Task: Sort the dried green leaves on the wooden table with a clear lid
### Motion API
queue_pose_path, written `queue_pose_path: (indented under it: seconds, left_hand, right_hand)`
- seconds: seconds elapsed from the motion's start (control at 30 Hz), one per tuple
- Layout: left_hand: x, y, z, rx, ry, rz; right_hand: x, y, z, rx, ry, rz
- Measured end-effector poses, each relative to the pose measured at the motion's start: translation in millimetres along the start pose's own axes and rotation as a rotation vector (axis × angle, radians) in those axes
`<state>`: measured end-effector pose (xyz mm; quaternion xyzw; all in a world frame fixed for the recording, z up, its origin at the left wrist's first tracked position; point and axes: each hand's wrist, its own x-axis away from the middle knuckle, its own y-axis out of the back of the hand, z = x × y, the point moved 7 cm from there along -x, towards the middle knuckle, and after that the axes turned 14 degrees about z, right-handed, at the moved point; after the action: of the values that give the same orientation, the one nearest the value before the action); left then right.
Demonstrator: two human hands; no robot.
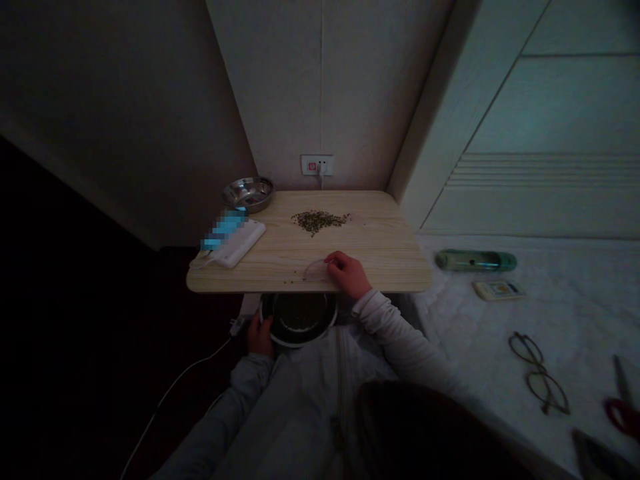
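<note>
My left hand grips the rim of a round bowl held just under the front edge of a small wooden table; the bowl has dark greenish contents. My right hand rests on the table's front edge with fingers curled around a thin, pale curved piece. A few small green bits lie scattered beside it. A pile of small green grains sits in the middle of the table, farther back.
A steel bowl stands at the table's back left; a white flat device with a cable lies at the left. A wall socket is behind. On the white surface at right lie a green bottle, a remote, glasses and scissors.
</note>
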<state>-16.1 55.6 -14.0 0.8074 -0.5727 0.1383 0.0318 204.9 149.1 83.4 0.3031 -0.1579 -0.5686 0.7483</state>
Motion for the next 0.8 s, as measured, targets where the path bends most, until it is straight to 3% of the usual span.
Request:
queue_pose_path:
  seconds: [0.3,0.63,0.8]
  left_hand:
    - [2,-0.2,-3,0.002,0.011,-0.023]
    - [-5,1.8,10,0.024,0.012,0.012]
    - [-3,1.2,6,0.009,0.010,0.001]
  right_hand:
    - [1,1,-1,0.032,-0.034,-0.038]
    - [2,5,-1,0.009,-0.053,-0.081]
    - [1,1,1,0.001,-0.016,-0.017]
